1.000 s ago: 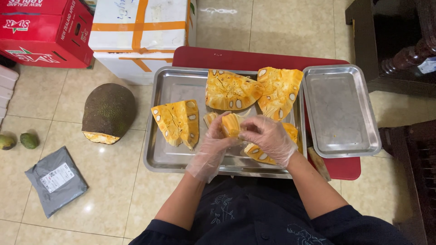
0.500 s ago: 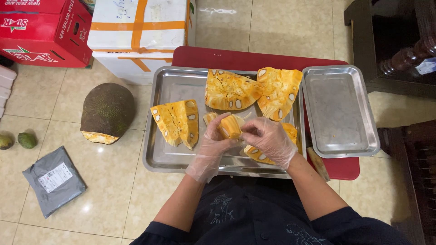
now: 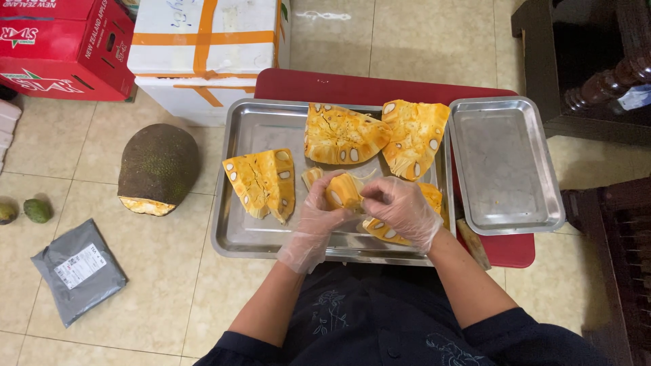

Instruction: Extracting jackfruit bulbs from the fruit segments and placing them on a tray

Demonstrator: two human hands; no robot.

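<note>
A glossy orange jackfruit pod (image 3: 344,190), fibrous and ridged, sits pinched between both hands above the front of a large stainless steel tray (image 3: 234,234). Both hands wear thin, crinkled, clear plastic gloves. The left hand (image 3: 317,211) curls up from below, fingers wrapped round the pod's left side and grasping it; the right hand (image 3: 400,207) arches over from the right, fingertips bunched and clenched on the pod's right edge. Forearms bare, dark sleeves pushed back.

On the tray lie chunky jackfruit wedges: one (image 3: 262,183) at left, two (image 3: 342,135) (image 3: 415,137) at the back, another (image 3: 386,230) partly under the right hand, all yellow-orange with pale oval seeds and cracked flesh. The tray rests on a low red counter (image 3: 325,87), beside a smaller shiny tray (image 3: 505,166). On the tiled floor (image 3: 163,264) lies a rough, bumpy green-brown jackfruit half (image 3: 157,165), and near it a grey plastic mailing bag (image 3: 78,271)
</note>
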